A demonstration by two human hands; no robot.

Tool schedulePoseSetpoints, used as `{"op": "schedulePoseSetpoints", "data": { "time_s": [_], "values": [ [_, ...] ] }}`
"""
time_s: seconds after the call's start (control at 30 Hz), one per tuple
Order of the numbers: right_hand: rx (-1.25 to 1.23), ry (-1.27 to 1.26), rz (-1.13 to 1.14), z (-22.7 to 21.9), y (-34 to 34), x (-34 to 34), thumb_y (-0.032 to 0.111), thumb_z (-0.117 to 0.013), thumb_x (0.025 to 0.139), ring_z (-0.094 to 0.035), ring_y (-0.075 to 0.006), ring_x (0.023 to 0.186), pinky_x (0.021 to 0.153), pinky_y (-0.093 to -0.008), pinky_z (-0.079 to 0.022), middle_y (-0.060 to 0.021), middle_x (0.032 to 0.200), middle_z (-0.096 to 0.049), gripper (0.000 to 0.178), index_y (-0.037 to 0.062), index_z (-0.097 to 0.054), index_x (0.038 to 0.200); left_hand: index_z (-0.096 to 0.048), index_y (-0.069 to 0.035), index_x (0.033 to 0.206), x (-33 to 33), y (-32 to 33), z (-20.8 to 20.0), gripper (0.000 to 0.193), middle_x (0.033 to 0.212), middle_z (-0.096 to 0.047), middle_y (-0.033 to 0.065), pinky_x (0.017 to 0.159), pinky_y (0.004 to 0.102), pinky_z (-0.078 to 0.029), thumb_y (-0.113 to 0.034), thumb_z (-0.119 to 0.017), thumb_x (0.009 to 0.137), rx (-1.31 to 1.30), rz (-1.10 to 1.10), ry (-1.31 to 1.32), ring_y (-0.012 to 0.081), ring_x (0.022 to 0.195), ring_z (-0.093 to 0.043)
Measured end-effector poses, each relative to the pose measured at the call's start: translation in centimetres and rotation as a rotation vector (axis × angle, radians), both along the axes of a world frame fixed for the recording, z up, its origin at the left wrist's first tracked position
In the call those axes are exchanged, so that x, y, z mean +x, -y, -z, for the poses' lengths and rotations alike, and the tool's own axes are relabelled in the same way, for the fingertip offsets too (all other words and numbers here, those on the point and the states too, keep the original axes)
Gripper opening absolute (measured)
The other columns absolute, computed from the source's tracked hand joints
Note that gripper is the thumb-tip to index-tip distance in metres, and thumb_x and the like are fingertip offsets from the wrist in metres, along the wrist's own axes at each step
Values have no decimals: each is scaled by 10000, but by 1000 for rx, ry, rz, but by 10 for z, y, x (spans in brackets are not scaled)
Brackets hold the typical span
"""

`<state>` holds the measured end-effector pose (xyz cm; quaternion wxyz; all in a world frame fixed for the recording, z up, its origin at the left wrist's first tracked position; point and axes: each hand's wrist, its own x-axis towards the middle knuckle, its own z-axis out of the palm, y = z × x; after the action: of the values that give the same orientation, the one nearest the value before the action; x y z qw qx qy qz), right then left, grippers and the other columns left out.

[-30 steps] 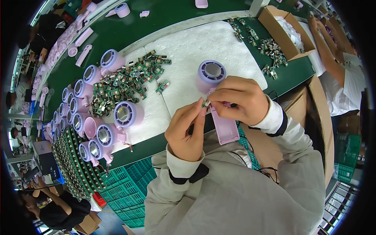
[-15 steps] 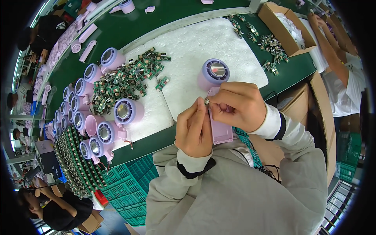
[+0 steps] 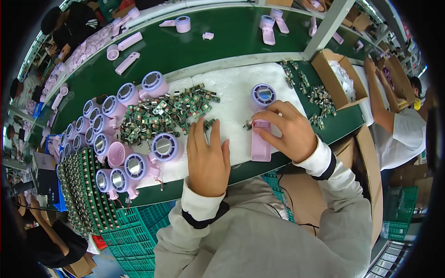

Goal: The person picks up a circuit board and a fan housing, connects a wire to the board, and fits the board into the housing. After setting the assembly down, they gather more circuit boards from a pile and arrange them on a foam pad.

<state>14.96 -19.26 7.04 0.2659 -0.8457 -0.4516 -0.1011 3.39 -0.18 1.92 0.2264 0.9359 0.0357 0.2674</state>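
Observation:
My left hand [image 3: 207, 162] is open, palm down over the white foam sheet, fingers stretched toward a pile of small green circuit boards [image 3: 162, 111]. Its fingertips are close to a loose board at the pile's near right edge; whether they touch it I cannot tell. My right hand [image 3: 291, 132] has thumb and index finger closed around the neck of a pink handheld fan [image 3: 262, 150], whose purple-rimmed round head points away from me. Beside the neck, a small circuit board [image 3: 248, 124] sticks out to the left, with a bit of red wire near the fingertips.
Several pink-purple fan heads [image 3: 136, 167] stand at the left, beside stacked panels of boards [image 3: 88, 194]. More boards [image 3: 322, 99] lie at the right near a cardboard box [image 3: 322, 69] of white pieces. A green conveyor [image 3: 232, 34] carries pink parts beyond; co-workers sit left and right.
My left hand has let go of the small board at the fan's neck and moved left, opening toward the pile. My right hand stays at the fan. The view has tilted up.

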Motion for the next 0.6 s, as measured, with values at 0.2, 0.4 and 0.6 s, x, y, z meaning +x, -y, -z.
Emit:
{"op": "schedulePoseSetpoints", "data": {
  "time_s": [0.2,0.4,0.6],
  "values": [
    [-219,17,73,-3,-9,65,257,-652,999,-673,-330,926,808,-405,-557,-146,1164,-588,305,138,-678,1278,-631,-45,1280,-6,-3,7,393,1313,-564,228,1017,494,-470,-40,-712,895,-43,16,-24,436,1214,-555],
    [-342,-9,363,39,-75,229,494,-413,1077,-615,-416,1215,1048,-506,-492,-204,1384,-574,495,133,-609,1353,-657,-48,1215,-6,-2,15,322,1257,-590,191,1008,492,-471,-50,-707,897,-65,21,73,408,1180,-569],
    [-482,49,830,26,-70,304,516,-547,1008,-562,-392,1329,1093,-463,-481,-224,1450,-559,606,66,-546,1415,-681,-71,1178,-4,-5,17,317,1213,-609,171,958,477,-486,-16,-722,869,-84,-5,117,397,1130,-588]
  ]
}}
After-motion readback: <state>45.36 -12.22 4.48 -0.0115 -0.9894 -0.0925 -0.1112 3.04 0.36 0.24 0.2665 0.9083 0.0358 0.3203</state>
